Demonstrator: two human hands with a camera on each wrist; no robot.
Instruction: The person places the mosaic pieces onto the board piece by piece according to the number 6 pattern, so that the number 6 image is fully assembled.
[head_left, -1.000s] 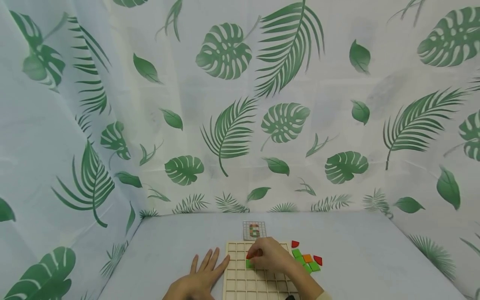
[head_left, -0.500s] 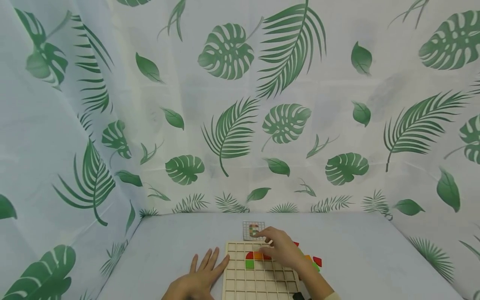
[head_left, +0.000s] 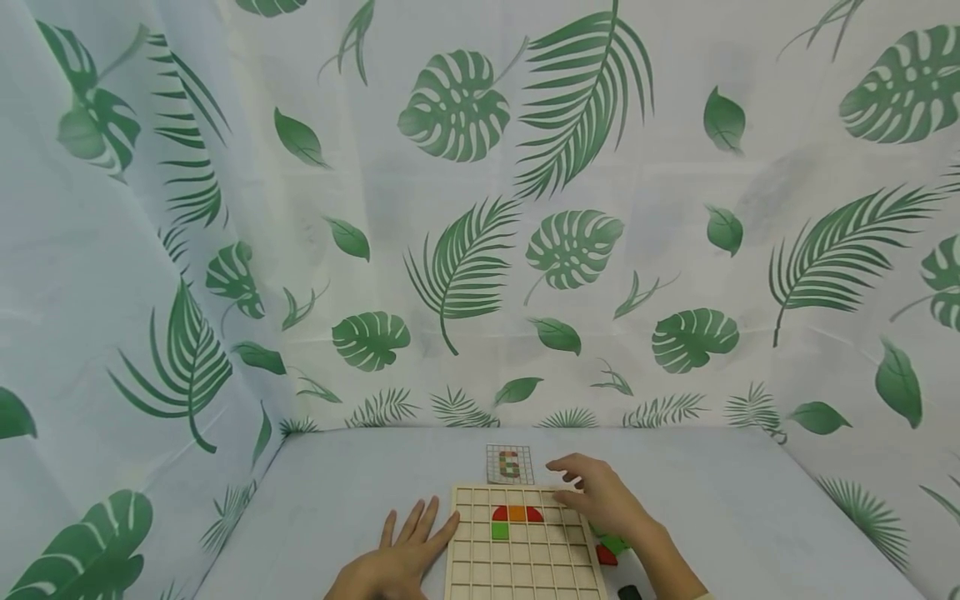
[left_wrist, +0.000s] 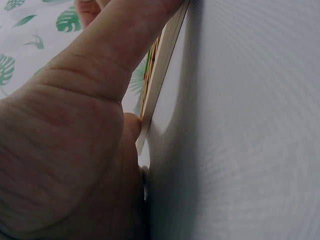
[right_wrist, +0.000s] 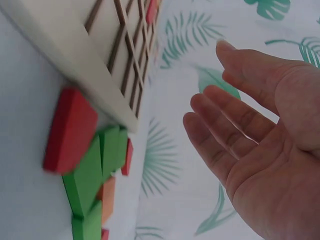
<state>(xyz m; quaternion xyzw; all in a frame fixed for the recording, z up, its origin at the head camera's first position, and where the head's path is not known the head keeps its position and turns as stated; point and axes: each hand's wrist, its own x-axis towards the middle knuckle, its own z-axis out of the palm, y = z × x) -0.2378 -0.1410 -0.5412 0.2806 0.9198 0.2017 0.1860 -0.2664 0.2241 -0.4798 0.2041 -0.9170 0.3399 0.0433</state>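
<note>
A wooden grid board lies on the table in the head view. In its upper cells sit a rounded red tile, an orange square tile and another red tile in a row. A green square tile lies under the left red one. My left hand is spread flat beside the board, its thumb-side fingertips at the left edge. Over the board's upper right corner hovers my right hand, fingers relaxed; the right wrist view shows its palm holding nothing.
Loose tiles lie beside the board's right edge: a red one, several green ones and an orange one. A gridded pattern card lies beyond the board. A dark object shows at the bottom edge.
My right hand has left the red and green tiles and moved right, uncovering the row of red, orange and red. The left hand stays put.
</note>
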